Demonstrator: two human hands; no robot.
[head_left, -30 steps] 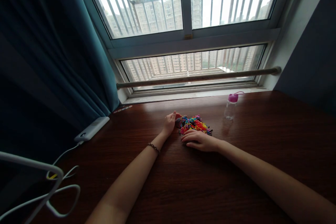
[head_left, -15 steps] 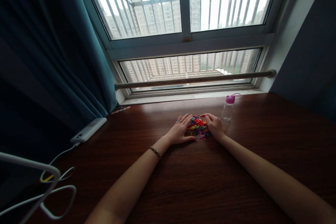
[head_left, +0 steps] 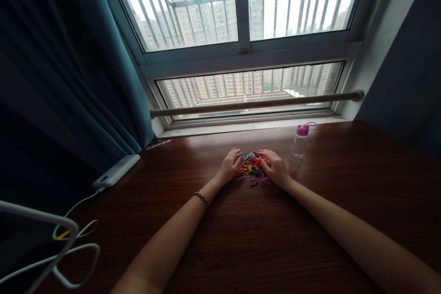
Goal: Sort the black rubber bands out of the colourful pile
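A heap of small, thin, multicoloured pieces [head_left: 252,162] lies on the brown wooden table between my hands; their exact kind is too small to tell. Curved around the heap's left side is my left hand [head_left: 230,166], open, its thumb over the near edge and its fingers behind. On the right, my right hand [head_left: 276,166] cups the other side, also open, with its thumb touching the pieces and its fingers reaching along the back. One dark piece [head_left: 254,184] lies loose just in front of the heap. Some pieces are hidden under the fingers.
A clear bottle with a pink lid [head_left: 298,142] stands just beyond my right hand. At the left edge lies a white power-bank-like box [head_left: 117,171] with a white cable [head_left: 82,200]. A blue curtain [head_left: 113,78] hangs at left; a barred window rises behind the table [head_left: 220,239].
My left hand has shifted left and turned from lying flat to cupping the heap. My right hand's thumb has come over the pieces. The dark piece in front now shows.
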